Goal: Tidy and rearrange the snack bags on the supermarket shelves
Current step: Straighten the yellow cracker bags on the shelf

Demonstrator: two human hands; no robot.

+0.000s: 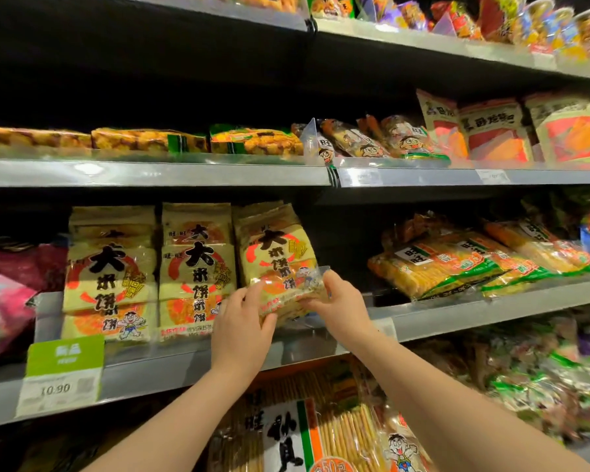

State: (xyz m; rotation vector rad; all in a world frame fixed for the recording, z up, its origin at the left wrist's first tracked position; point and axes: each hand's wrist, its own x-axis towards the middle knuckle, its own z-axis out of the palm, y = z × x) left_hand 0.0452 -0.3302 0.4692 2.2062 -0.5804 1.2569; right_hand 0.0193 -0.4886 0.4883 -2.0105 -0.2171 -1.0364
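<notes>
**Tilted rice-cracker bag held at its lower edge on the middle shelf**

A slip is the main risk judged from this moment. The rice-cracker bag is gripped only along its bottom edge, and its top leans toward one o'clock, away from the two upright bags standing at its nine o'clock. If the grip is loosened before the base is seated behind the shelf lip, the glossy film could slide forward and the bag could drop onto the long cracker packs stacked at six o'clock below. A hard push to straighten it could also knock the neighbouring upright bag out of its row, or crush the brittle crackers inside. The empty gap at three o'clock leaves nothing to prop the bag, so it may topple that way once let go.

The bag sits on the middle shelf, third in the row, touching the middle bag along its left side. The left hand is closed on the lower left corner, with the fingers wrapped over the front of the film and the thumb beneath. The right hand is clamped on the lower right corner, its fingers curled behind the pack. The bag's body rises from both hands toward twelve o'clock, so nearly all of its weight stands above the grip rather than within it.

The yellow-green packs lying flat at three o'clock are well apart from both hands.
</notes>
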